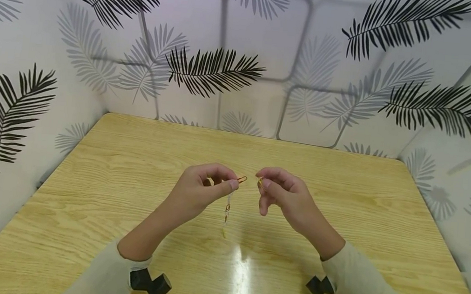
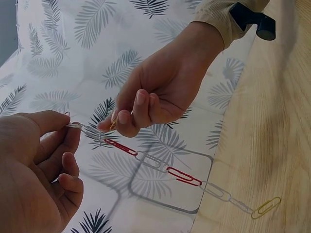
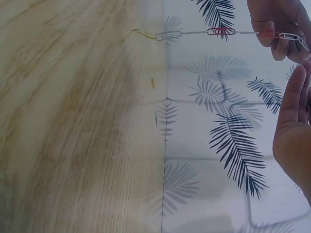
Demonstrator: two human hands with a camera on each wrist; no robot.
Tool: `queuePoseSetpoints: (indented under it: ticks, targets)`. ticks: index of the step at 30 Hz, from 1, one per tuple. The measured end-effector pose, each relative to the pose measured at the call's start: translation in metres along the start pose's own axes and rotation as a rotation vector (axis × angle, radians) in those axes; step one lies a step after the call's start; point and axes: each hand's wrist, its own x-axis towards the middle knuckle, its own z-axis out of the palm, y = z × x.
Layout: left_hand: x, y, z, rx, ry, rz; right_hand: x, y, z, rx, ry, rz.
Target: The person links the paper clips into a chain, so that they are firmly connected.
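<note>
My left hand (image 1: 198,188) pinches the top end of a paper clip chain (image 1: 226,209) between thumb and fingertips. A reddish paper clip (image 1: 243,179) sticks out of that grip toward the right. From there the chain hangs down; the left wrist view shows red clips (image 2: 184,176) linked by turns with silver clips (image 2: 151,161), and a yellow clip (image 2: 266,208) at the lower end. Close by on the right, my right hand (image 1: 288,193) pinches a separate yellow paper clip (image 1: 260,183) between thumb and forefinger. A small gap parts it from the reddish clip.
Both hands are held above a light wooden table (image 1: 88,199). Behind it rises a pale wall covering (image 1: 256,107) with a leaf print. A thin yellow piece (image 3: 152,82) and a thin dark piece (image 3: 156,119) show near the table's edge in the right wrist view.
</note>
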Motion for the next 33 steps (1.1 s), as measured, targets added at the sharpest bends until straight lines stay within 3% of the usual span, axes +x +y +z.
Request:
queuePoseSetpoints:
  ticks: [9,16,23,33]
  targets:
    - [0.0,-0.001,0.002,0.008,0.002,-0.007,-0.003,0.0,-0.001,-0.07,0.005,0.023]
    - [0.0,-0.002,0.003,0.007,0.004,0.001,-0.005,0.004,-0.002,-0.097,0.008,-0.029]
    - [0.0,-0.004,0.005,0.007,-0.018,0.0,-0.006,0.006,0.0,-0.016,0.064,-0.087]
    - [0.001,-0.006,0.009,0.009,-0.033,-0.017,-0.012,-0.002,0.007,-0.044,0.112,-0.012]
